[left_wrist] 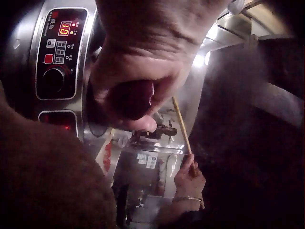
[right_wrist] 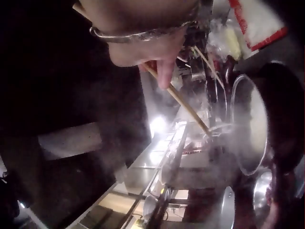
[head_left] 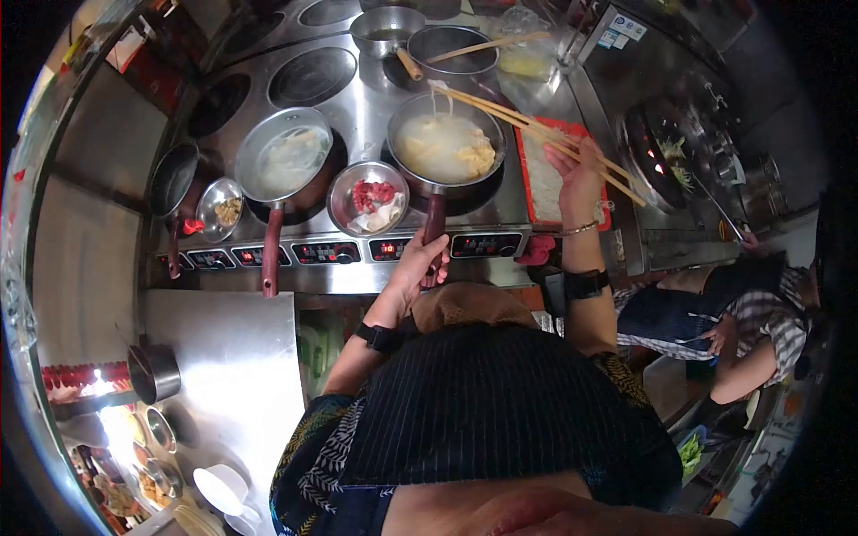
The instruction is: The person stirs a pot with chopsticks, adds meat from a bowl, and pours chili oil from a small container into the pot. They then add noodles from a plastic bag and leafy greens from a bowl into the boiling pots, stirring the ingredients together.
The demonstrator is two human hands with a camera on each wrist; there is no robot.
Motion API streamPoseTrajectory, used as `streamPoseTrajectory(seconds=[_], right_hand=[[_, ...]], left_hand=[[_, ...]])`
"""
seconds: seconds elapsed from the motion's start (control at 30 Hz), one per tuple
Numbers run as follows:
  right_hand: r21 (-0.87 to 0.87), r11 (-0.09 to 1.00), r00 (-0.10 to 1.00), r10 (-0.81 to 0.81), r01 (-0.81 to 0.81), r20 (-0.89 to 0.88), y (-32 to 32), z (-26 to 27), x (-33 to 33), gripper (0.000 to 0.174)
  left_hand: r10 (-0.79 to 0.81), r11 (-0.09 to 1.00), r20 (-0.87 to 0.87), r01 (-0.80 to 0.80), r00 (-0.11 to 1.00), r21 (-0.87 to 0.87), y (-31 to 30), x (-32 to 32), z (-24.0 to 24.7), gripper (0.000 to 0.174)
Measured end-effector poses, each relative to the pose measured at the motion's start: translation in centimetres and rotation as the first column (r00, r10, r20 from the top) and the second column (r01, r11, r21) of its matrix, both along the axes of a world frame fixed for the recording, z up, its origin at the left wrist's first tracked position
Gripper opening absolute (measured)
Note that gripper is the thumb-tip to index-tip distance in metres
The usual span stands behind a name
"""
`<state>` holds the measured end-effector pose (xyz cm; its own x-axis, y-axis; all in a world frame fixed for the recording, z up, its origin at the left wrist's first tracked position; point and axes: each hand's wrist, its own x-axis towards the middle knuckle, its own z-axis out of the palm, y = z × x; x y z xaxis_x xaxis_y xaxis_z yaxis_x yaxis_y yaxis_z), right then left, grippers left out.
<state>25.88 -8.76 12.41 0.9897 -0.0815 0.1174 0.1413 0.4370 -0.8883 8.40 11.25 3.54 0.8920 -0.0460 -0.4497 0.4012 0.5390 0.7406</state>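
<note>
A steel pan of pale noodles in broth sits on the cooktop, its dark red handle pointing toward me. My left hand grips that handle. My right hand holds long wooden chopsticks raised over the pan, tips at its far rim with a strand of noodle hanging. In the right wrist view the chopsticks reach down into steam above the pan.
A second pan of broth stands to the left, with small steel bowls of red meat and garnish. A red tray lies right of the pan. Control panels line the front edge. Another person stands at the right.
</note>
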Motion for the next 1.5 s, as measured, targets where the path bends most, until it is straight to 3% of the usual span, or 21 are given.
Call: streamPoseTrajectory(seconds=[0.1,0.2,0.27,0.33,0.4,0.5,0.67,0.73,0.87,0.97,1.13,1.27,1.33,1.4,1.5], right_hand=[[0.033,0.999,0.998,0.039,-0.040,0.042,2.1,2.5,-1.0,0.025],[0.030,0.987,0.982,0.152,-0.156,0.110,5.4,3.9,-1.8,0.026],[0.123,0.956,0.958,0.248,-0.266,0.141,8.7,4.4,-2.3,0.024],[0.083,0.945,0.941,0.300,-0.316,0.160,12.4,4.5,-3.1,0.026],[-0.016,0.839,0.833,0.542,-0.544,0.111,15.5,4.0,-3.9,0.029],[-0.074,0.807,0.805,0.590,-0.586,0.063,16.5,3.7,-5.1,0.033],[-0.157,0.895,0.899,0.431,-0.417,0.071,10.9,2.9,-3.0,0.028],[-0.244,0.949,0.967,0.229,-0.197,0.112,7.7,1.8,-1.5,0.026],[-0.356,0.935,0.995,0.035,-0.001,0.091,3.2,-1.0,-1.0,0.025],[-0.344,0.939,0.999,0.038,-0.023,0.036,1.6,-2.1,-2.0,0.023],[-0.357,0.901,0.967,0.201,-0.245,-0.156,0.5,-1.4,-2.4,0.021],[-0.285,0.942,0.977,0.132,-0.176,-0.167,2.6,-4.7,-1.0,0.024],[-0.201,0.940,0.960,0.280,-0.277,-0.011,4.2,-7.1,-0.7,0.026],[-0.253,0.917,0.950,0.309,-0.307,-0.036,4.8,-8.1,-0.8,0.024],[-0.279,0.902,0.942,0.336,-0.329,-0.021,4.3,-5.3,-1.4,0.023]], left_hand=[[0.005,1.000,-0.007,-0.005,1.000,0.007,0.1,0.0,-0.2,0.023],[0.017,1.000,-0.010,-0.017,1.000,0.016,0.1,-0.1,-0.2,0.026],[0.000,1.000,-0.003,0.000,1.000,-0.002,0.2,-0.1,-0.5,0.025],[0.011,1.000,-0.007,-0.010,1.000,0.018,0.2,-0.1,-0.3,0.024],[-0.008,0.999,-0.015,0.009,1.000,0.040,0.1,0.0,-0.1,0.026],[-0.012,0.999,-0.018,0.013,1.000,0.034,0.3,0.0,0.1,0.027],[-0.018,1.000,-0.023,0.018,1.000,-0.006,0.6,-0.2,0.2,0.024],[-0.019,1.000,-0.018,0.019,1.000,-0.003,0.5,-0.2,-0.4,0.021],[-0.038,0.999,-0.017,0.038,0.999,-0.008,0.4,-0.1,-0.2,0.017],[-0.008,1.000,-0.007,0.008,1.000,0.002,0.3,-0.1,-0.2,0.017],[0.007,1.000,-0.014,-0.007,1.000,0.008,0.0,-0.1,-0.2,0.017],[0.022,1.000,-0.003,-0.022,1.000,-0.003,-0.3,0.0,0.0,0.018],[0.022,1.000,-0.001,-0.022,1.000,0.008,-0.4,-0.1,-0.2,0.020],[0.025,1.000,0.003,-0.025,1.000,0.019,-0.6,0.0,-0.2,0.022],[0.045,0.999,0.001,-0.045,0.999,0.017,-0.8,-0.2,-0.2,0.022]])
